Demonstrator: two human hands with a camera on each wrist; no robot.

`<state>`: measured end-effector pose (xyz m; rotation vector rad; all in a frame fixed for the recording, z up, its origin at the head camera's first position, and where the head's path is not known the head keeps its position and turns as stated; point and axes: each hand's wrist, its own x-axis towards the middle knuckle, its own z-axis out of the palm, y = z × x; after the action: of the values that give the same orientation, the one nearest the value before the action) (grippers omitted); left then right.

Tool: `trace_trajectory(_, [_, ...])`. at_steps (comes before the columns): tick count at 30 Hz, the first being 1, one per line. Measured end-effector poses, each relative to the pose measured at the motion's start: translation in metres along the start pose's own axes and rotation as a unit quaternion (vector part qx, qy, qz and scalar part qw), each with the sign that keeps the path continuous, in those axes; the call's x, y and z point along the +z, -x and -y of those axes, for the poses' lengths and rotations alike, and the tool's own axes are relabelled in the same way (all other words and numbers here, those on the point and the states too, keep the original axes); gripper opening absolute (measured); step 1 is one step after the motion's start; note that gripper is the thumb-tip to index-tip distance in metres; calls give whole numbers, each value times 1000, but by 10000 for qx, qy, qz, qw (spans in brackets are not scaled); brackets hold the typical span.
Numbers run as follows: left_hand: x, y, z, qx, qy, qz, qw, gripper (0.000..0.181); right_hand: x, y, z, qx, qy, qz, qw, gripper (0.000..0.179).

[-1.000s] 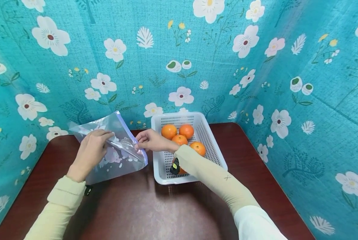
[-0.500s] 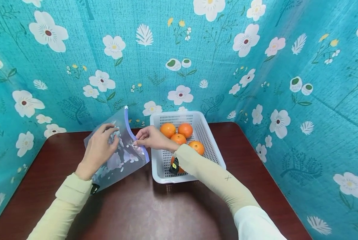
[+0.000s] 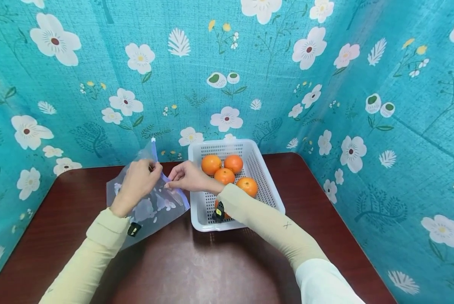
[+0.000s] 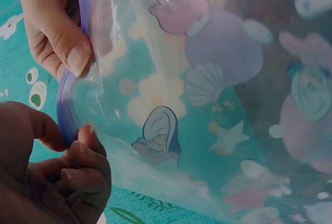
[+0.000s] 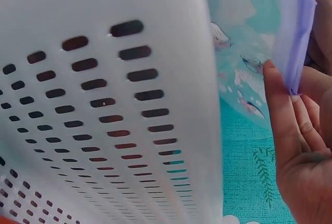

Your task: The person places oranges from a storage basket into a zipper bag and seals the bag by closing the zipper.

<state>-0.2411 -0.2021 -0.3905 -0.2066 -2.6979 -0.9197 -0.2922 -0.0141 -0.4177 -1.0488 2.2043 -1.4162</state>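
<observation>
A clear plastic zip bag (image 3: 147,211) with a purple zip strip and sea-themed cartoon prints spreads under my hands at the left. My left hand (image 3: 141,179) pinches the strip toward its far end. A little nearer along the same strip, my right hand (image 3: 188,177) holds it between thumb and fingers. In the left wrist view my left hand (image 4: 57,167) grips the edge low down, while my right hand (image 4: 54,27) has its thumb laid along it above. In the right wrist view, the fingers of my right hand (image 5: 306,167) meet at the purple strip (image 5: 298,42).
A white perforated basket (image 3: 272,185) stands right of the bag, holding several oranges (image 3: 224,175). My right forearm (image 3: 268,219) crosses over it. The dark red wooden table (image 3: 196,270) ends at a teal floral curtain (image 3: 196,97) behind and at the right.
My left hand lets go of the bag's film, lifts with fingers spread, then moves right to pinch the strip. The bag's upper film has flattened out. The right hand keeps its hold.
</observation>
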Motion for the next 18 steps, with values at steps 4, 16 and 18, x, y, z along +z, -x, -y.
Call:
trace_trajectory(4, [2, -1, -3, 36, 18, -58, 10000, 33, 1, 2, 0, -13, 103, -56, 9999, 10])
trace_trajectory(16, [-1, -2, 2, 173, 884, 173, 9958, 40, 5, -1, 10, 237, -587, -165, 9979, 24])
trace_trajectory(18, [-1, -2, 3, 161, 1044, 231, 9941, 40, 6, -2, 10, 378, -853, -195, 9954, 25])
